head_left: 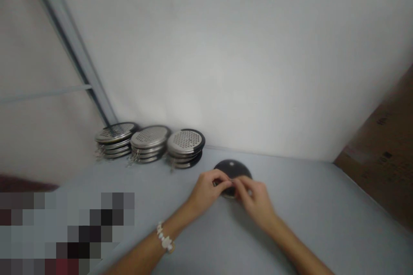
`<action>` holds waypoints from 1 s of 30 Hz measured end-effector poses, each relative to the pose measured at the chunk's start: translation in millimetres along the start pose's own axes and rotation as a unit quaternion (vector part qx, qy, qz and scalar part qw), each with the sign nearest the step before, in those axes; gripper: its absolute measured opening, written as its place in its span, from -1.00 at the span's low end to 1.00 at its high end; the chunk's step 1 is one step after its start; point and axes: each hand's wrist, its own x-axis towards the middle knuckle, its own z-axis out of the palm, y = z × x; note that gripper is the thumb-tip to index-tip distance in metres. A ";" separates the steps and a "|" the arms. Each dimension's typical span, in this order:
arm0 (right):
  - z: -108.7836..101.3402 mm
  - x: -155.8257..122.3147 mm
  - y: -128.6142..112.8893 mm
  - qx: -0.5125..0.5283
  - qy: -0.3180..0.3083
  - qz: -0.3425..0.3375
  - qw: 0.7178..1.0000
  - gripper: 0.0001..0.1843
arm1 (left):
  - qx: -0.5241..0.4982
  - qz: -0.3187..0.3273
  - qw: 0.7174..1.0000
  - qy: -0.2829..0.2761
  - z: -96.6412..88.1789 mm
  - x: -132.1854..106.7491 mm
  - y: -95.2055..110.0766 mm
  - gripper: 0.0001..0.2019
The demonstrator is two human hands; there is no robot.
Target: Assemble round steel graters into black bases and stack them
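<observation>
A round black disc (232, 168) with a pale spot near its far edge is partly covered by my hands. My left hand (209, 187) is closed in a pinch over its near side. My right hand (253, 195) pinches too, its fingertips meeting those of the left. Whatever lies between the fingertips is too small and blurred to name. A thin light rim shows at the disc's near edge, below the fingers.
Three stacks of round metal discs with perforated tops and dark edging, a left stack (118, 133), a middle stack (150, 137) and a right stack (185, 142), stand along the white wall (226, 51). A cardboard box (380, 154) borders the grey table (322, 206) at right.
</observation>
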 end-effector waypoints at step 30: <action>-1.8 0.8 4.0 -0.032 -0.019 -0.012 0.999 -0.57 | 0.039 0.009 0.999 -0.028 -1.4 0.6 -4.3 -0.89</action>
